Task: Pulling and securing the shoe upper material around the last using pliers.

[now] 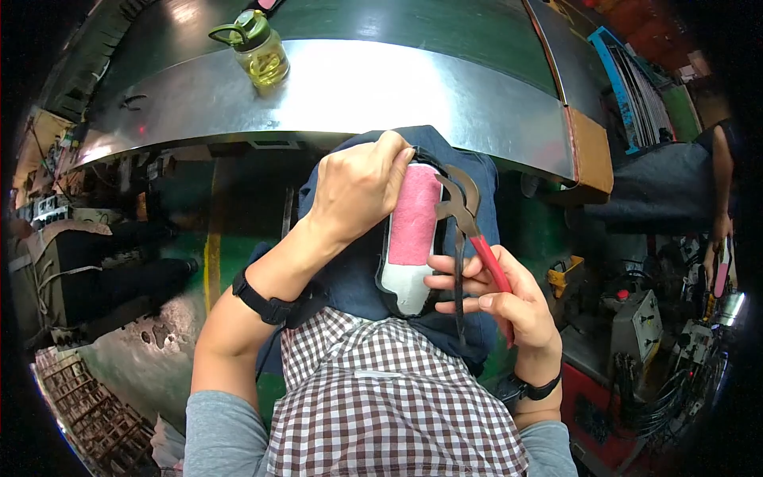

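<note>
An upturned shoe [413,215] rests on my lap, over dark blue cloth. Its underside is pink with a white end toward me, and a black edge runs round it. My left hand [354,187] is closed at the shoe's far end, thumb and fingers pinching the black edge there. In my right hand [520,298] is a pair of pincers [458,210], with one red handle and one dark handle. The fingers lie around and between the handles. The pincers' curved jaws point away from me, beside the shoe's far right edge.
A shiny metal bench [358,87] crosses in front of me, with a green-lidded bottle [265,60] on it. A cardboard piece [590,155] stands at its right end. Other people sit at both sides. At lower right are a grey control box [636,322] and a yellow bin [565,274].
</note>
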The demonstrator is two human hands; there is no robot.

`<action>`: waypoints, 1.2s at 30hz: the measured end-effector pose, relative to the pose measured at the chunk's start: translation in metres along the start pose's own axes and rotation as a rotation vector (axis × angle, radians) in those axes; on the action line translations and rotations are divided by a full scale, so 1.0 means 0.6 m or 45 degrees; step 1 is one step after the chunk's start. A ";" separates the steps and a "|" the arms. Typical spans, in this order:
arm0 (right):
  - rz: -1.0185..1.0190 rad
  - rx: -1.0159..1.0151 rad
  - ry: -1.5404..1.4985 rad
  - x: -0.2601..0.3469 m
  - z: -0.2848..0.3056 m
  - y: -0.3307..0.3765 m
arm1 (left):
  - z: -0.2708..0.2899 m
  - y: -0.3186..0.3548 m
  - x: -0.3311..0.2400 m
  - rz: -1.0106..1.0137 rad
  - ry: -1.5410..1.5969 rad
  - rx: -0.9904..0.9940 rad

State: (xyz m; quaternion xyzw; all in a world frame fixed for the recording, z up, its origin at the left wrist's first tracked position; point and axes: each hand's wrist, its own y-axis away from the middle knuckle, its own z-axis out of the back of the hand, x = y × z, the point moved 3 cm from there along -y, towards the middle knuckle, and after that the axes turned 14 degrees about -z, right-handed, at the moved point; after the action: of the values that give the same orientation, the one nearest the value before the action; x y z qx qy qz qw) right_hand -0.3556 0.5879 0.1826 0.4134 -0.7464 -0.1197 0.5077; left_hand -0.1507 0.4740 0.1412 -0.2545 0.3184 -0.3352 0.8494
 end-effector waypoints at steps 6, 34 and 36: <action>-0.046 0.041 0.066 0.014 -0.009 0.006 | 0.011 -0.001 -0.022 -0.085 -0.069 -0.076; 0.485 -0.407 0.523 -0.110 0.006 -0.075 | -0.040 0.101 -0.030 0.668 1.068 0.096; 0.621 -0.493 0.616 -0.143 0.020 -0.085 | -0.039 0.107 -0.034 0.677 0.980 0.070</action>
State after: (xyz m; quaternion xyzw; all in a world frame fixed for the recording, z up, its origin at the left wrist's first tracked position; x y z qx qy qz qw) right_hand -0.3281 0.6161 0.0900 0.1368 -0.6451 -0.0330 0.7511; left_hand -0.1528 0.5254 0.0919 0.0013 0.6554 -0.1843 0.7325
